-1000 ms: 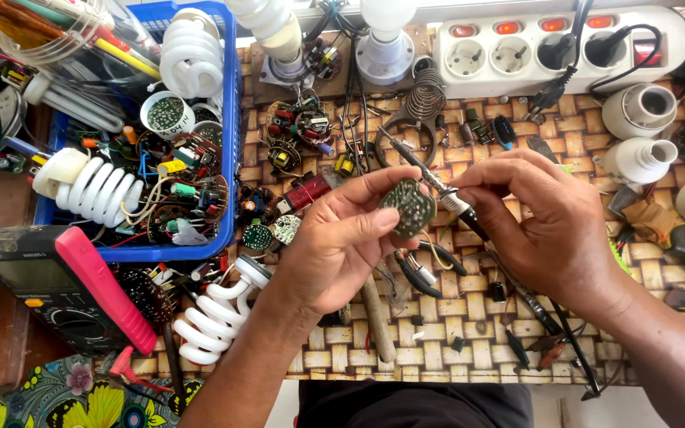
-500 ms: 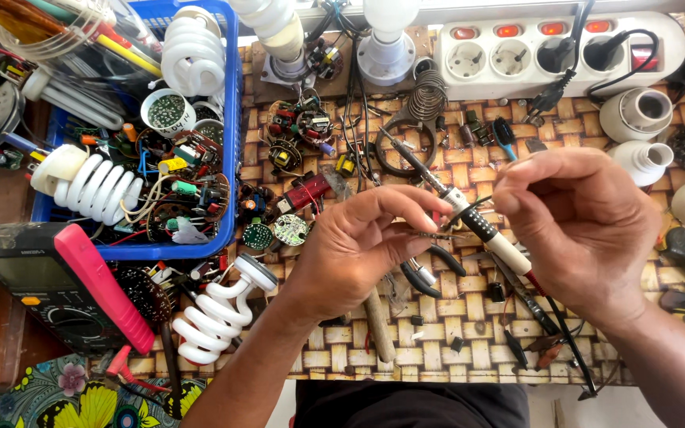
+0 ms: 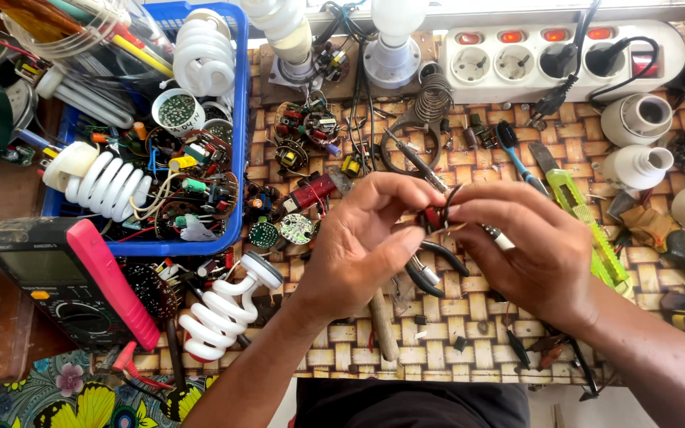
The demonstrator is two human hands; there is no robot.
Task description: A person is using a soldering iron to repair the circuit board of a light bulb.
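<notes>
Both hands meet over the woven mat. Left hand and right hand pinch a small red part between their fingertips, right in the middle where the hands touch. Most of the part is hidden by the fingers. Black pliers lie on the mat just under the hands. Off to the left sit a white spiral bulb and a blue basket.

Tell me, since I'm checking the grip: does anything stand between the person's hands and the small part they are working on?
Nothing visible does. The left hand and the right hand meet above the woven mat, fingertips pinching the small dark and red part directly. Pliers lie below the hands, not between them.
</notes>
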